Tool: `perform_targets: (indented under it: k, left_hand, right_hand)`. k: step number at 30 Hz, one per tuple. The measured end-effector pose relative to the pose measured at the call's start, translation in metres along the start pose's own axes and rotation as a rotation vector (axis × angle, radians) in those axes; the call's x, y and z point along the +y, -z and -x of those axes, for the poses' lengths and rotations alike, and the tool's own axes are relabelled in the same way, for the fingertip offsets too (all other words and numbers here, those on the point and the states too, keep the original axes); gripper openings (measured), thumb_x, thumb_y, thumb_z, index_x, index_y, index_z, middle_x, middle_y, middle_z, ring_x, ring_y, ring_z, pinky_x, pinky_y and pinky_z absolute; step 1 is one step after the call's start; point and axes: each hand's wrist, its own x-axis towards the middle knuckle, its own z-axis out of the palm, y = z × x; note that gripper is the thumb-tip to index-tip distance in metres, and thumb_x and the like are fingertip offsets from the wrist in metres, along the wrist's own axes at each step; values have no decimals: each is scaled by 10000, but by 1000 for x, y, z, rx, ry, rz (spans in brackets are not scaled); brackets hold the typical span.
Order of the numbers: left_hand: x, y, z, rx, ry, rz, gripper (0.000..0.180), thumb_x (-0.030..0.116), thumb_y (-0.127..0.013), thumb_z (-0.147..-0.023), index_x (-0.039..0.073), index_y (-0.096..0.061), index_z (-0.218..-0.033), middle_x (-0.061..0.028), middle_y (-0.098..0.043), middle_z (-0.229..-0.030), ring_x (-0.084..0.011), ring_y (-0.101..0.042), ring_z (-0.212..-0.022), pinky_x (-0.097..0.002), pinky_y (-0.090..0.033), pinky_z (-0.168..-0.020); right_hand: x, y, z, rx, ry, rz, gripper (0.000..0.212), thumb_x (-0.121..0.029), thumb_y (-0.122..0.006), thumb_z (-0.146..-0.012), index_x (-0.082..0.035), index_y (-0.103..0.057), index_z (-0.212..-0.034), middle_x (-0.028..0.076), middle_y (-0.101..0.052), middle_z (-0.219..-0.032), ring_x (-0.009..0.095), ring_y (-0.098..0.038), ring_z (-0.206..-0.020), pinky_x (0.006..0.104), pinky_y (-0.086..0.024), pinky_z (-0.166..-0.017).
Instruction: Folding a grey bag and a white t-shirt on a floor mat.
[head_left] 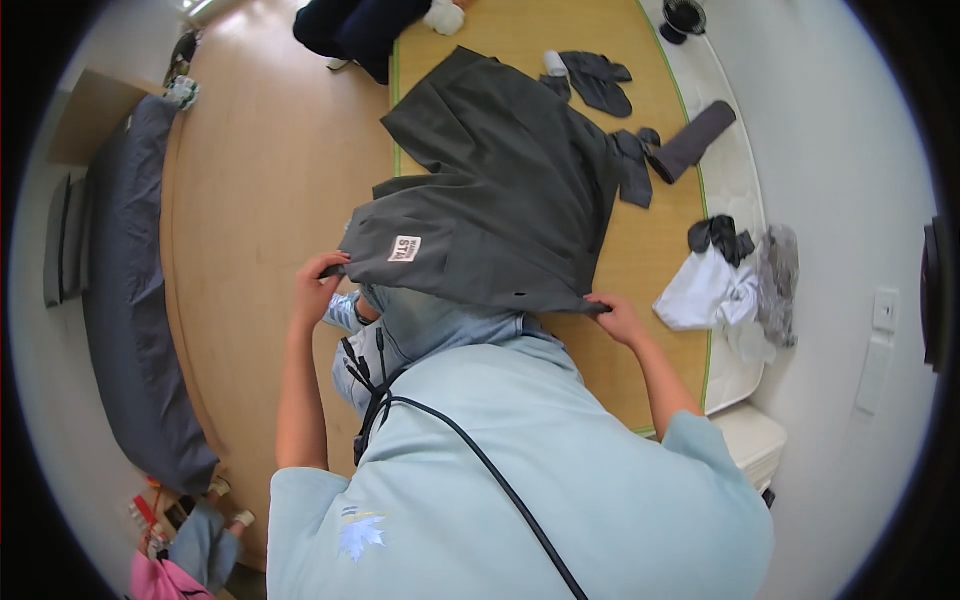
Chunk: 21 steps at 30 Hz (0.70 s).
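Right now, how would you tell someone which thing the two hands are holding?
Find the bamboo mat on the bed. Over its near end hangs the big dark grey garment, pinched at its lower edge by the left hand and right hand. It is far larger than the dark socks beyond it and has a small white label.

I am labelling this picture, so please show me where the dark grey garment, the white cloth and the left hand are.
dark grey garment [500,200]: head view, middle of its spread fabric.
white cloth [705,292]: head view, centre of the crumpled heap on the mat.
left hand [316,285]: head view, back of the hand gripping the garment's edge.
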Motion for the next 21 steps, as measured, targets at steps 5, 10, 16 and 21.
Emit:
perform_targets:
  k: [5,10,16,21]
  left_hand:
    - [18,17,-18,81,60,-80,120,-33,-661,-777,-8,-669,-894,-87,-673,-859,-162,-635,-838,-270,-494,-768]
    - [28,24,-41,148,-1,30,100,-27,-668,-788,-20,-663,-888,-62,-670,-833,-122,-609,-768,-247,-478,-720]
    - [20,22,-33,244,111,323,105,-17,-662,-821,-4,-651,-925,-23,-655,-829,-87,-588,-756,-216,-463,-696]
    - [11,21,-24,2,35,370,36,55,-642,-845,21,-634,-854,-57,-635,-956,-104,-555,-898,-258,-439,-786]
  right_hand:
    - [-30,17,6,-51,-220,-31,203,-141,-690,-785,-33,-684,-957,66,-672,-806,149,-590,-744,284,-465,-697]
    - [-39,31,0,-221,-345,-8,206,-225,-715,-797,-59,-699,-918,6,-634,-732,100,-541,-689,269,-437,-652]
    - [-32,48,-13,-364,-273,-292,322,-331,-664,-864,-40,-657,-1002,5,-647,-871,114,-576,-824,255,-439,-749]
    - [0,50,-16,-361,-395,-732,336,-373,-458,-973,-81,-594,-1070,61,-645,-1040,170,-613,-953,336,-451,-869]
